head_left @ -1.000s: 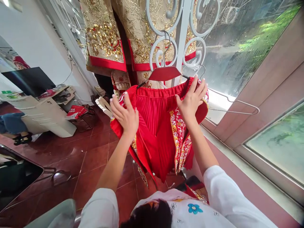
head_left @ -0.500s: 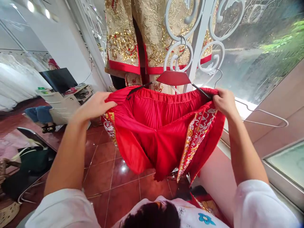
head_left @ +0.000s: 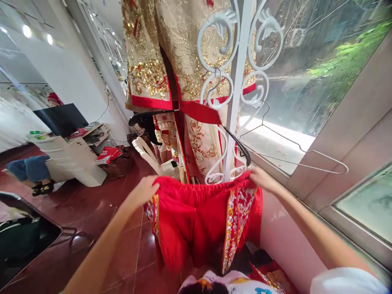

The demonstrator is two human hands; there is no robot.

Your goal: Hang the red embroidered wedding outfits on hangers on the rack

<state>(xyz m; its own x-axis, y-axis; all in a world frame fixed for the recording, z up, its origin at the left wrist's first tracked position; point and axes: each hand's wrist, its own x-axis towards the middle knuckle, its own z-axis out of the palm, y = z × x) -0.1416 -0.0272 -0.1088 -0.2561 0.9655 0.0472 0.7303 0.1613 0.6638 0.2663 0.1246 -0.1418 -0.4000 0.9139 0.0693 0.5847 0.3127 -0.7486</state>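
Note:
A red skirt (head_left: 196,220) with a gathered waistband and gold-and-silver embroidered strips is stretched wide before me. My left hand (head_left: 146,190) grips the left end of its waistband, fingers closed over the edge. At the other end, my right hand (head_left: 261,178) is closed on the waistband, partly blurred. Just above the skirt a clip hanger (head_left: 200,112) with a red middle and black arms hangs tilted from the white scrolled rack (head_left: 234,81). Its right arm tip is close to my right hand; whether they touch I cannot tell. The skirt's lower part is blurred.
Beige gold-sequined robes (head_left: 190,53) with red hems hang behind the rack. A wire hanger (head_left: 294,157) juts out at the right by the window. On the left are a chair (head_left: 27,241), a white desk (head_left: 76,163) with a monitor, and a seated person's legs (head_left: 29,169).
The skirt has moved down, away from the hanger, with both hands holding its waistband. The hanger, formerly at the waistband, now hangs above it, turned and tilted. My view has shifted right.

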